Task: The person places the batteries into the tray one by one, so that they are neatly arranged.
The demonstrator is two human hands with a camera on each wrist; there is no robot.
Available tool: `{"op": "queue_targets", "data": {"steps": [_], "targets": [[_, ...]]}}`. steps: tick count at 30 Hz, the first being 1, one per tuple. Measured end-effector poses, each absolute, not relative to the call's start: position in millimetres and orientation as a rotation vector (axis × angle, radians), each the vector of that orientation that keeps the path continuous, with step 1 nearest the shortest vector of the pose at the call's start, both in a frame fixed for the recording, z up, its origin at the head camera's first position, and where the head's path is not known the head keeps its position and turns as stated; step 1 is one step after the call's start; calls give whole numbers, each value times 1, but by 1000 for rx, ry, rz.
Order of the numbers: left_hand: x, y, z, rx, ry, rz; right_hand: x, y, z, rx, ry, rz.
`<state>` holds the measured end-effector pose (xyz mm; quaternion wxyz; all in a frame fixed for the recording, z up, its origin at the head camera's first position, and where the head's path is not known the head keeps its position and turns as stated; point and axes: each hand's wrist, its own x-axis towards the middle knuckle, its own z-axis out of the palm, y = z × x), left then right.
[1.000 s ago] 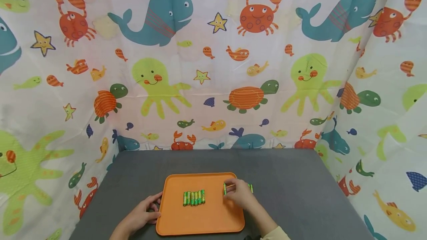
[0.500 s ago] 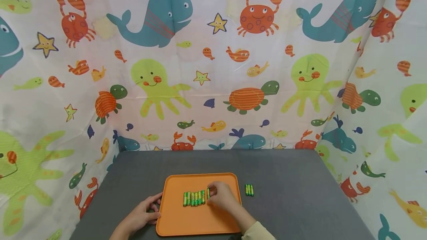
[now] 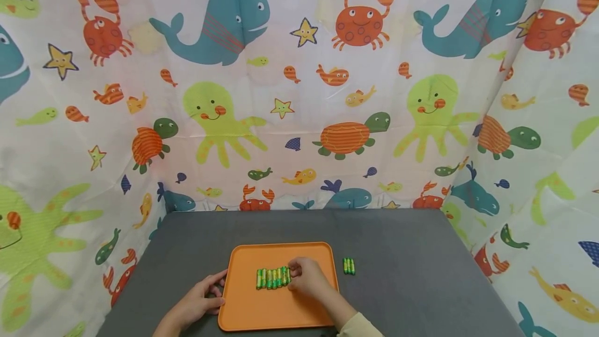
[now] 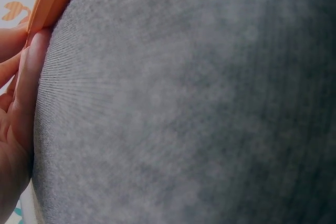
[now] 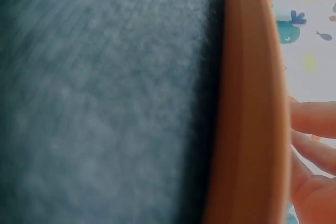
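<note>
Several green-and-yellow batteries (image 3: 273,278) stand side by side in a row on the orange tray (image 3: 262,313). At the right end of this row my right hand (image 3: 309,279) pinches another battery (image 3: 288,274), mostly covered by the fingers and close beside the row. My left hand (image 3: 201,298) rests at the tray's left edge, thumb and fingers touching the rim. The left wrist view shows those fingers (image 4: 37,59) against the orange rim. In the right wrist view, the tray wall (image 5: 249,103) hides what the right fingers (image 5: 315,119) hold.
Right of the tray, a few more batteries (image 3: 349,266) lie together on the dark grey table (image 3: 402,274). A white curtain (image 3: 299,186) printed with sea animals surrounds the table at the back and sides.
My right hand has carried a battery leftward from the tray's right side to the right end of the row. The left hand has stayed at the tray's edge.
</note>
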<state>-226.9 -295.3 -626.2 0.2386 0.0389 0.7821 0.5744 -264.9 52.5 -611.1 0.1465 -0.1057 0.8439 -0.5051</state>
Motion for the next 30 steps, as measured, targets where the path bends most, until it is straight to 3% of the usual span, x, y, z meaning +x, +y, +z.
{"op": "queue_targets", "data": {"steps": [17, 30], "targets": [[-228, -295, -628, 100, 2136, 1571, -257, 94, -591, -423, 2658, -1443], [-228, -295, -626, 102, 2137, 1564, -259, 149, -590, -230, 2799, -1453]]}}
